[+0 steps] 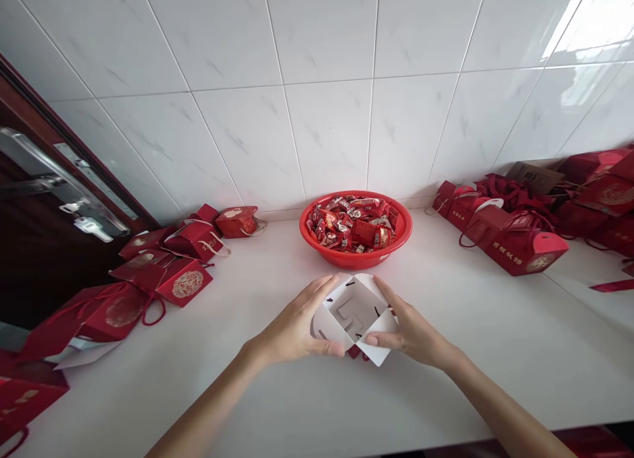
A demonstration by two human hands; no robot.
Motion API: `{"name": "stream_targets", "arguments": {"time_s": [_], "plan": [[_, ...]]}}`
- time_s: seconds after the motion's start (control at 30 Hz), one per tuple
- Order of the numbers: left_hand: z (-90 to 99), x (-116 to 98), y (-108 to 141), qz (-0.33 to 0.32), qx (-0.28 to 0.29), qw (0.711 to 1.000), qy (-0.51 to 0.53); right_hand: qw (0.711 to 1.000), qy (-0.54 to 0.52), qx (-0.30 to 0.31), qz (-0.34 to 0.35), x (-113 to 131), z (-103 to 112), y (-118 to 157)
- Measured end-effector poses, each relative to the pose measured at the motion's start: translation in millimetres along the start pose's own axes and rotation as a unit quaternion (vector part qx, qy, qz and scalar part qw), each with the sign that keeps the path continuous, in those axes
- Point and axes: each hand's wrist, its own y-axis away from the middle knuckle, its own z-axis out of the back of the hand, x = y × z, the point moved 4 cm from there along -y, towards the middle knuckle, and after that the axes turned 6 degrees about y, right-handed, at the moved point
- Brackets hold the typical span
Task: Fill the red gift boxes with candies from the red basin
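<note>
Between my two hands is a small gift box [354, 309], its top flaps spread outward and its white inside facing up. No candy shows inside, only slotted folds on its bottom and dark cord ends at its walls. My left hand [300, 323] curves round the left side, thumb on the near-left flap. Gripping the right side is my right hand [409, 329], its thumb on the near-right flap and its fingers behind the far-right one. Just beyond the box stands a red plastic basket [355, 259] holding several red-wrapped candies [341, 224].
Red gift boxes with cord handles [185, 280] line the left of the white counter [267, 398]. More red boxes [520, 243] and red ribbon-like material [500, 189] lie at the right. A tiled wall [331, 128] rises behind; a dark door with keys [89, 227] is at left.
</note>
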Motion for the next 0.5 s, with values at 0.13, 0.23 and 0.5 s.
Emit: {"name": "stream_targets", "arguments": {"time_s": [0.13, 0.23, 0.5], "plan": [[0.2, 7.9, -4.1, -0.009, -0.031, 0.999, -0.014, 0.998, 0.049, -0.012, 0.033, 6.5, 11.8, -9.4], [3.7, 10.0, -6.8, -0.016, -0.055, 0.997, -0.047, 0.993, 0.099, -0.012, 0.058, 10.7, 22.7, -14.9], [16.8, 5.0, -21.6, -0.039, -0.074, 0.994, -0.067, 0.978, 0.193, -0.048, 0.068, 37.2, 66.0, -33.3]]}}
